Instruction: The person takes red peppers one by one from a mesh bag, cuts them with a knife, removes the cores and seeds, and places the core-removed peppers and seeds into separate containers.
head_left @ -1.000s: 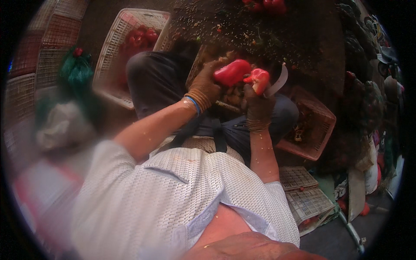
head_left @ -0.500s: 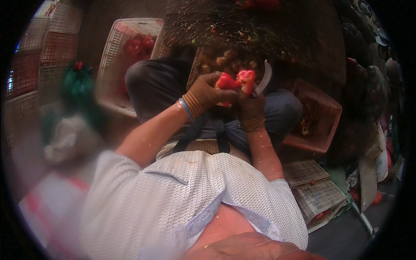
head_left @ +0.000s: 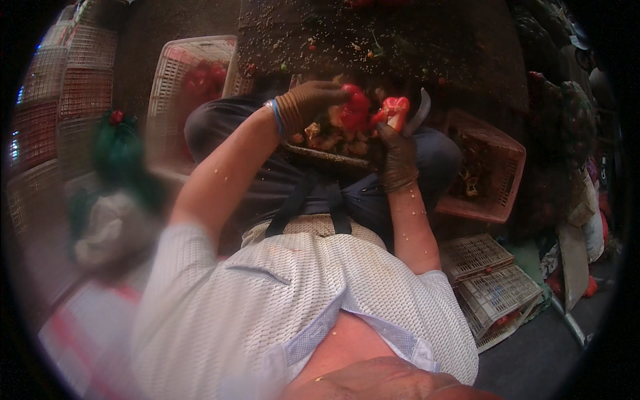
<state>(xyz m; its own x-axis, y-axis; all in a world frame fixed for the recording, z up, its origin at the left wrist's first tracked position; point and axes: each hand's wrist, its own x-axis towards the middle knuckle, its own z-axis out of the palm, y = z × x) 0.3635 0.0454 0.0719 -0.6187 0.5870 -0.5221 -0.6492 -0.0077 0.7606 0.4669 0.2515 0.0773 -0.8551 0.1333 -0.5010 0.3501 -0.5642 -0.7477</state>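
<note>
My left hand (head_left: 313, 103), in a brown work glove with a blue band at the wrist, is closed on a red bell pepper (head_left: 355, 112). To its right, my right hand (head_left: 399, 157), gloved too, holds a curved knife (head_left: 421, 111) with the blade pointing up and away. A red pepper piece (head_left: 395, 112) with a pale cut side is pinched in that same hand; the knife handle is hidden. Under both hands, a shallow tray (head_left: 333, 159) between my legs is heaped with pepper cores and scraps.
A white crate (head_left: 160, 87) with red peppers stands left of my knee. Right of my legs is a reddish crate (head_left: 510, 180) with scraps. Stacked crates (head_left: 90, 87) line the far left; slatted crates (head_left: 500, 300) lie at lower right. Seeds litter the dark ground ahead.
The hands were close together over the pepper; now they are apart, with the left moved up and the red pieces separated. More of the scrap tray shows.
</note>
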